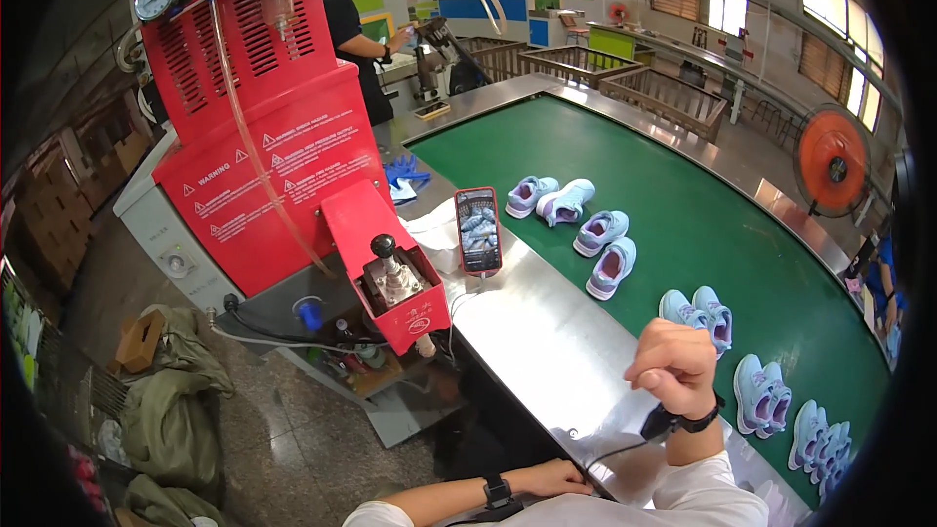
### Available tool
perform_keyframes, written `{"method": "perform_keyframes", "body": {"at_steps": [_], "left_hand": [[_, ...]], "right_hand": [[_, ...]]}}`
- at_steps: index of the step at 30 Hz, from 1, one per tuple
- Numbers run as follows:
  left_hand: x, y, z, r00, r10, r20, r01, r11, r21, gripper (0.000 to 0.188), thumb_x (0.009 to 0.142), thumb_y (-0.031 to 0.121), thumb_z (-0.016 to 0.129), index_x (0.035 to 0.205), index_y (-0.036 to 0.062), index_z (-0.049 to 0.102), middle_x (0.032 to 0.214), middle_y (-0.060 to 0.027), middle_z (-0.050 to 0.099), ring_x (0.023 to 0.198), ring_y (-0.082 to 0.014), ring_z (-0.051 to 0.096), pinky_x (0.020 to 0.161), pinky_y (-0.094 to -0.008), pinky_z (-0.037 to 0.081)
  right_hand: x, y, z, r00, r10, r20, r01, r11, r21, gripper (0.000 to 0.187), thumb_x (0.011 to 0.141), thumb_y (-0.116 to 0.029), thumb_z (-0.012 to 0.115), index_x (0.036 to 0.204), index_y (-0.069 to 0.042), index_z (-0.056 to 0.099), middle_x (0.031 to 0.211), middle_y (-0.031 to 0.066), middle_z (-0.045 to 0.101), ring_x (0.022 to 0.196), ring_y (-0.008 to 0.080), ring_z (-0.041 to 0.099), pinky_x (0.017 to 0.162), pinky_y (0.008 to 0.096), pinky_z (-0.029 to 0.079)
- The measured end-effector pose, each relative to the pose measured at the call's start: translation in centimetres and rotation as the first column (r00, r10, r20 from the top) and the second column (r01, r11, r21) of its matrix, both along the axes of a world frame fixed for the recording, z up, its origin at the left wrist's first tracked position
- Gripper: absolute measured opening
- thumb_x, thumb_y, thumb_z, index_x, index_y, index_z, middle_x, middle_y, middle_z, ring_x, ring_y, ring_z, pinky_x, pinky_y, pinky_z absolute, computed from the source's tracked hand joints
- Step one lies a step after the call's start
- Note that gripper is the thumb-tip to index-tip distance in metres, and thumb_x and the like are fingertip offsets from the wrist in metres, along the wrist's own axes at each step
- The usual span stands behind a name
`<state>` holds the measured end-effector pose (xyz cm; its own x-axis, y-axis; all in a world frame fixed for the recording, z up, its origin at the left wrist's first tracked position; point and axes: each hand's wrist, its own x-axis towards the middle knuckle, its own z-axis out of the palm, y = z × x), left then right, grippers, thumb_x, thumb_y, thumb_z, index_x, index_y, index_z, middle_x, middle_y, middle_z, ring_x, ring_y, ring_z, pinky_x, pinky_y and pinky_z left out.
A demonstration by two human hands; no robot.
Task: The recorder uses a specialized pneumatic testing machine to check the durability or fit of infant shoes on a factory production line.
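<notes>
My right hand [675, 367] is raised above the metal edge of the conveyor, its fingers curled in and nothing visible in them. A black band and small device [662, 422] sit on that wrist, with a dark cable trailing from them. Low in front of me, my left hand [554, 477] rests loosely closed beside the metal ledge [547, 332]; I see nothing in it. Just beyond my right hand stands a pair of light blue and lilac sneakers [717, 320] on the green belt [664, 205]. More pairs of sneakers [761, 395] line the belt on either side.
A red machine [264, 156] with gauges and a black-knobbed lever [384, 246] stands at left. A red-cased phone [478, 232] is propped on the ledge near blue gloves [405, 174]. Behind are another person [356, 34], wooden crates [664, 98] and an orange fan [833, 161].
</notes>
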<state>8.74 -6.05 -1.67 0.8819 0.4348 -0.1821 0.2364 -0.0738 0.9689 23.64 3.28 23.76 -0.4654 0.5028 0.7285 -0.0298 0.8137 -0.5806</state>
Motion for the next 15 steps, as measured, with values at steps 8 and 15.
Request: {"method": "perform_keyframes", "body": {"at_steps": [8,15], "left_hand": [[-4.6,3.0,2.3,0.982,-0.134,-0.132,0.127,0.990,-0.062,0.050,0.095,0.039,0.054,0.116,-0.0054,0.061,0.102,-0.0226,0.067,0.095,-0.0294,0.066,0.084,-0.0364,0.050],[-7.8,6.1,6.4,0.928,0.307,0.209,-0.190,0.876,-0.443,0.042,0.098,0.019,0.055,0.136,0.0010,0.048,0.131,-0.0080,0.056,0.115,-0.0143,0.055,0.099,-0.0276,0.042]], "right_hand": [[8.8,0.3,-6.0,0.583,-0.657,0.479,0.786,0.605,-0.127,0.017,0.080,-0.012,0.069,0.090,0.001,0.068,0.081,0.0134,0.068,0.068,0.0213,0.065,0.063,0.0300,0.049],[19.8,0.8,-15.1,0.007,-0.734,0.679,0.954,0.208,0.214,0.031,0.081,-0.027,0.070,0.092,0.001,0.066,0.090,0.0164,0.065,0.086,0.0337,0.062,0.075,0.0431,0.049]]}}
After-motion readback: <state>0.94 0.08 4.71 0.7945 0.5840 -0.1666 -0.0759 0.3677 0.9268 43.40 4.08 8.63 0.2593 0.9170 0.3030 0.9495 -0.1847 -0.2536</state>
